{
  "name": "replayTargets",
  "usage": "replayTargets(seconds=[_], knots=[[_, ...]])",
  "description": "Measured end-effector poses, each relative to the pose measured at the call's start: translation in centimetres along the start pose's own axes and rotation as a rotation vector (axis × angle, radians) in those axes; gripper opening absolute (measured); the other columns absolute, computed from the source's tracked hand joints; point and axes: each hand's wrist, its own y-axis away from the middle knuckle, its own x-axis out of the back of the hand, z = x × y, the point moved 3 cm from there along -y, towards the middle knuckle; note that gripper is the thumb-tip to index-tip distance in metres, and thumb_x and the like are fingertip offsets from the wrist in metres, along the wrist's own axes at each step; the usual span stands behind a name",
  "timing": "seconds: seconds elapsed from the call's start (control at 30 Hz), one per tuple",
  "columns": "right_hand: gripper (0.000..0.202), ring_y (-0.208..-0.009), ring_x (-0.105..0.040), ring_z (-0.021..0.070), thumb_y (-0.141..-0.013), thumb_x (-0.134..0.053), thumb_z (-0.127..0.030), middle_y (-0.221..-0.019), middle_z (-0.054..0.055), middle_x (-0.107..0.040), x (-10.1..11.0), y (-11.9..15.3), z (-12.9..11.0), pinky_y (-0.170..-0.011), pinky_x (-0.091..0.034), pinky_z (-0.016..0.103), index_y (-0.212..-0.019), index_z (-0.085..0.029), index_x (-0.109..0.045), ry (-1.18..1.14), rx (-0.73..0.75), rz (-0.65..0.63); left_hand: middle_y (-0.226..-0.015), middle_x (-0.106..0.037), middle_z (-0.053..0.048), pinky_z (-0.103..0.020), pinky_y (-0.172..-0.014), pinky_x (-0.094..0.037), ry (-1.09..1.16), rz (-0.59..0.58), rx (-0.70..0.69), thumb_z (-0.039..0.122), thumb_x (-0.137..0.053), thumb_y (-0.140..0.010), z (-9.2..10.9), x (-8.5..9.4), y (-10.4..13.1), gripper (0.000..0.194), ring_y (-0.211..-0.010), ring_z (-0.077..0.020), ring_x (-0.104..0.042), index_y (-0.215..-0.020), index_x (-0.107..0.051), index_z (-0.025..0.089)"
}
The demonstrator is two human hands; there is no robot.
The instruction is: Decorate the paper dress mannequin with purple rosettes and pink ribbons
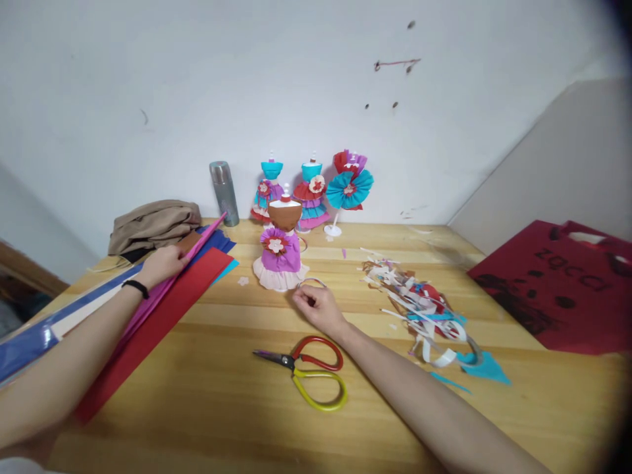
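Note:
My left hand (165, 266), with a black band at the wrist, is closed on the edge of a magenta sheet of crepe paper (205, 240). That sheet tilts up from a stack, with red paper (170, 316) beside it and blue paper (224, 242) beneath. My right hand (320, 308) rests on the table, fingers curled in, with nothing visible in them. Just behind it are a thin ring, partly hidden, and a small dress form (284, 260) in a brown, purple and pale pink paper dress with a flower. Scissors (286, 361) with red and yellow handles lie in front.
Three more paper-dressed forms (312, 191) stand by the wall, near a grey flask (224, 194). Brown cloth (153, 227) lies behind the paper stack. Paper scraps (419, 303) and a grey tape roll (474, 352) spread to the right, before a dark red bag (557, 289).

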Motion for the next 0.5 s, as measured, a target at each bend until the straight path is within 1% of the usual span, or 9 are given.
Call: replayTargets(seconds=[0.1, 0.23, 0.43, 0.5], knots=[[0.023, -0.047, -0.043, 0.0098, -0.085, -0.054, -0.027, -0.051, -0.003, -0.049, -0.1, 0.0, 0.2, -0.05, -0.033, 0.023, -0.064, -0.019, -0.059, 0.001, -0.007, -0.003, -0.059, -0.058, -0.003, -0.026, -0.061, -0.031, -0.004, -0.043, 0.047, 0.03, -0.06, -0.074, 0.6, 1.4, -0.2, 0.022, -0.062, -0.0182, -0.051, -0.057, -0.06, 0.017], [0.023, -0.048, -0.043, 0.0099, -0.085, -0.055, -0.027, -0.051, -0.003, -0.049, -0.1, 0.1, 0.3, -0.051, -0.034, 0.023, -0.064, -0.019, -0.059, -0.005, -0.018, -0.006, -0.053, -0.053, 0.0, -0.025, -0.057, -0.03, 0.059, -0.058, 0.118, 0.025, -0.061, -0.071, 0.9, 2.8, -0.1, 0.019, -0.058, -0.0157, -0.046, -0.055, -0.057, 0.016], [0.023, -0.047, -0.043, 0.0101, -0.085, -0.054, -0.027, -0.051, -0.003, -0.051, 0.0, 0.1, 0.0, -0.049, -0.033, 0.023, -0.064, -0.019, -0.059, -0.005, -0.018, -0.02, -0.048, -0.048, 0.004, -0.021, -0.047, -0.028, 0.335, -0.078, 0.199, 0.031, -0.064, -0.07, 1.2, 3.9, 0.7, 0.021, -0.046, -0.01, -0.037, -0.058, -0.056, 0.016], [0.023, -0.047, -0.043, 0.0102, -0.085, -0.054, -0.027, -0.052, -0.002, -0.051, 0.0, 0.0, -0.1, -0.05, -0.034, 0.023, -0.065, -0.019, -0.059, -0.003, -0.019, -0.024, -0.046, -0.048, 0.004, -0.021, -0.043, -0.028, 0.459, -0.054, 0.196, 0.031, -0.067, -0.066, 1.2, 4.3, 0.9, 0.02, -0.042, -0.0096, -0.036, -0.056, -0.056, 0.017]])
